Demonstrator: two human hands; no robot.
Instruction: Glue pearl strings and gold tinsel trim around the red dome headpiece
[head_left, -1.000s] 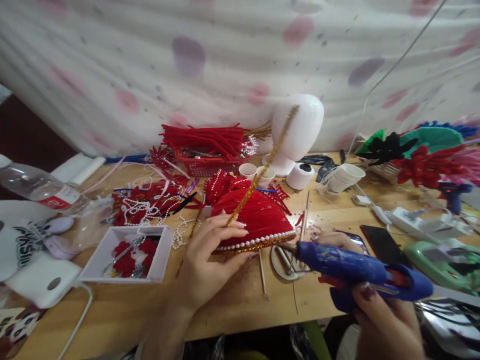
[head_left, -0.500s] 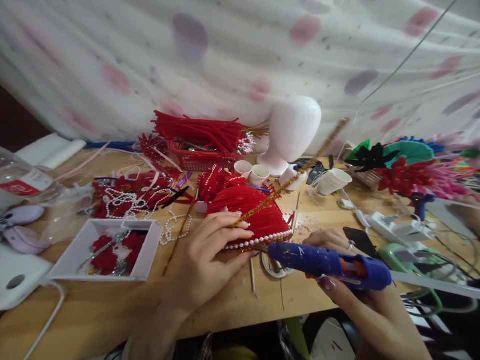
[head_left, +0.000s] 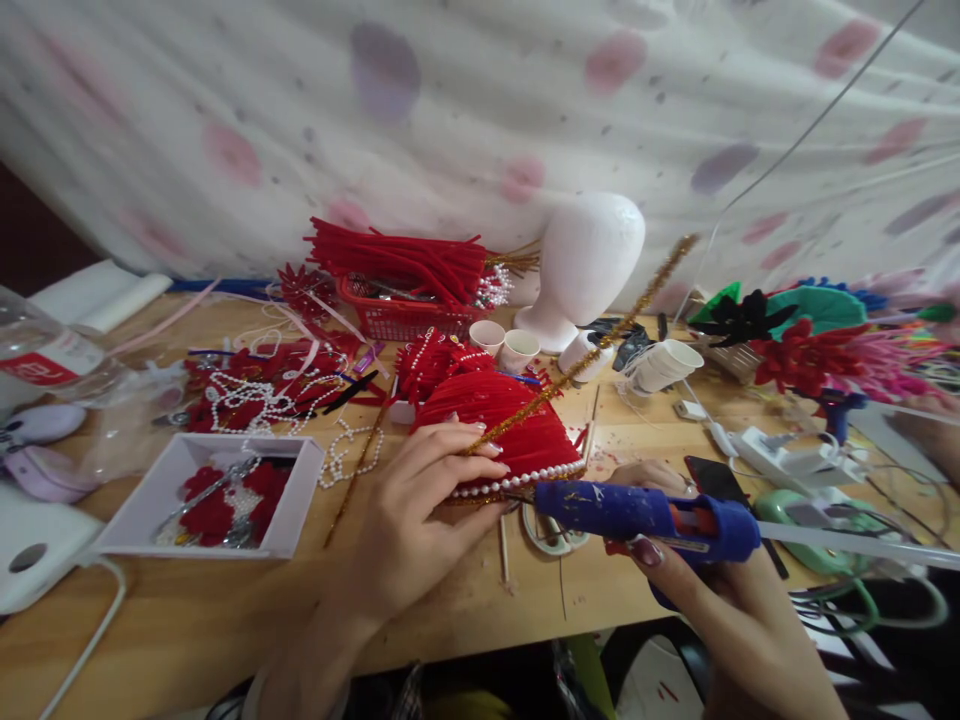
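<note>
My left hand [head_left: 424, 500] is closed on a red fan-shaped piece [head_left: 502, 425] made of fuzzy stems. A white pearl string [head_left: 525, 480] runs along its near edge. A gold tinsel stem [head_left: 585, 370] passes under my left fingers and sticks up to the right; part of it lies along the pearl edge. My right hand [head_left: 705, 580] grips a blue glue gun [head_left: 645, 515] with a clear glue stick [head_left: 847, 540] out of its back. The gun's nozzle is at the gold-trimmed edge, close to my left fingertips; whether it touches is unclear.
Behind the red piece stand a white foam head [head_left: 589, 260], paper cups [head_left: 517, 350] and a red basket [head_left: 412, 318] of red stems. A white box [head_left: 300, 500] of red flowers is left. Scissors [head_left: 551, 535], a power strip [head_left: 802, 460] and cables lie right. Another person's hand [head_left: 930, 430] shows far right.
The glue gun and my right hand have shifted slightly left, and the gun's back end has tipped a little. My left hand and the red piece stay nearly still.
</note>
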